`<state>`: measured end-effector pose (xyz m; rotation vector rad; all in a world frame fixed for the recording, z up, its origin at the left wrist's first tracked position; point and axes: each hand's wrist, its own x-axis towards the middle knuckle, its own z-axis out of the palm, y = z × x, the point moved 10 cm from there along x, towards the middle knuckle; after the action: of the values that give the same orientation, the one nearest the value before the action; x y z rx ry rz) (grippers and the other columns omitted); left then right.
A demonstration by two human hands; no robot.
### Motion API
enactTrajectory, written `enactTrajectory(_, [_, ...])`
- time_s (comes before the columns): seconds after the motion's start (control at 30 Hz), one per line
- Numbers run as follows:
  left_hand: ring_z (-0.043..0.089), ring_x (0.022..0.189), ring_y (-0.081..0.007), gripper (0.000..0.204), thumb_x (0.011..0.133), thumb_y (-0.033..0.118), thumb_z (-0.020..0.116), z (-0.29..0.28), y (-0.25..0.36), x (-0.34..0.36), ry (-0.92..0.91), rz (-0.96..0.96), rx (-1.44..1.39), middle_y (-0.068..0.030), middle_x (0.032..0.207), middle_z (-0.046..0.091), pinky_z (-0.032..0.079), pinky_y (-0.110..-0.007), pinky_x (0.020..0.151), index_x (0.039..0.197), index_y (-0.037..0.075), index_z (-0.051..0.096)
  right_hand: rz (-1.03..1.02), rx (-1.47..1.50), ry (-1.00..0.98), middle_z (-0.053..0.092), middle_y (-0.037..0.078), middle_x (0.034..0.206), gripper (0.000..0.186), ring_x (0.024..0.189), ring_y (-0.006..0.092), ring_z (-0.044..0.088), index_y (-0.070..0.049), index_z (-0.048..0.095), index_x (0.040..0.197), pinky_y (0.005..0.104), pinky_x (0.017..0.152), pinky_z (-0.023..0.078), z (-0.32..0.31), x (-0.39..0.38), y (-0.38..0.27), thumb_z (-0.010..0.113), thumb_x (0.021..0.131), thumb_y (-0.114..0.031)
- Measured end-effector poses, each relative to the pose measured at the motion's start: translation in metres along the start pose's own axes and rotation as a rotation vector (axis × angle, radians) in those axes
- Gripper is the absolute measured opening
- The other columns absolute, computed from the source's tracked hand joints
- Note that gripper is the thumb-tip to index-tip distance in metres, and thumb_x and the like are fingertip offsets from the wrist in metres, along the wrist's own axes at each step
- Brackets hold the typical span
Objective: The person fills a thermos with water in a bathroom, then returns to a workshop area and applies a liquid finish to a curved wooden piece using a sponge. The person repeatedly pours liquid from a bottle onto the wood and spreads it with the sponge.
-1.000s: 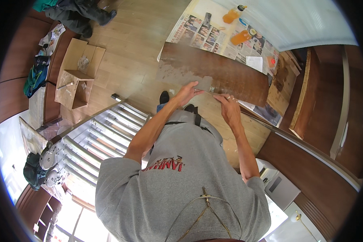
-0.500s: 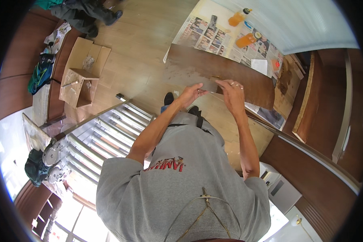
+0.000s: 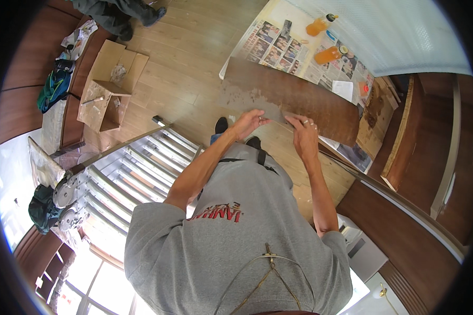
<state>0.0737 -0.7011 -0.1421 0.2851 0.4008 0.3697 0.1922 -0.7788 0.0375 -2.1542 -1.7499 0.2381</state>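
Note:
A long brown board (image 3: pixel 312 100) lies in front of me, its left part greyish with darker blotches. Over its near edge my left hand (image 3: pixel 251 124) pinches a small thin grey sheet (image 3: pixel 274 112), perhaps sandpaper, by its left side. My right hand (image 3: pixel 306 134) has thumb and fingertips closed at the right edge of the same sheet. A ring shows on a finger of the right hand. The sheet's exact outline blends into the grey of the board.
Newspaper (image 3: pixel 270 46) covers the surface beyond the board, with two orange bottles (image 3: pixel 320 25) on it. An aluminium ladder (image 3: pixel 136 170) stands left. An open wooden box (image 3: pixel 104 102) sits on the floor. Another person's legs (image 3: pixel 113 16) are at the far left. Brown cabinets (image 3: pixel 425 136) stand right.
My right fingertips have shifted slightly toward me along the sheet's edge. The whole view has moved a little, and the other person's legs sit nearer the top edge.

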Motion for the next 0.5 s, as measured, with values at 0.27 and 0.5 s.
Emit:
enactTrajectory(0.27, [0.065, 0.116, -0.0221, 0.020, 0.105, 0.016, 0.060, 0.001, 0.005, 0.000, 0.005, -0.039, 0.026, -0.0093, 0.120, 0.071, 0.048, -0.046, 0.115, 0.116, 0.001, 0.068, 0.004, 0.043, -0.087, 0.070, 0.008, 0.117, 0.036, 0.110, 0.0327, 0.063, -0.018, 0.076, 0.123, 0.0457, 0.095, 0.048, -0.004, -0.024, -0.018, 0.063, 0.094, -0.001])
enactTrajectory(0.5, [0.060, 0.129, -0.0278, 0.030, 0.104, 0.019, 0.062, -0.018, 0.003, -0.002, -0.005, -0.049, 0.084, -0.0118, 0.131, 0.066, 0.042, -0.045, 0.120, 0.126, -0.001, 0.065, -0.024, 0.074, 0.057, 0.072, 0.008, 0.112, 0.035, 0.109, 0.0326, 0.064, -0.017, 0.076, 0.124, 0.0466, 0.097, 0.047, -0.015, 0.044, -0.026, 0.064, 0.095, -0.003])
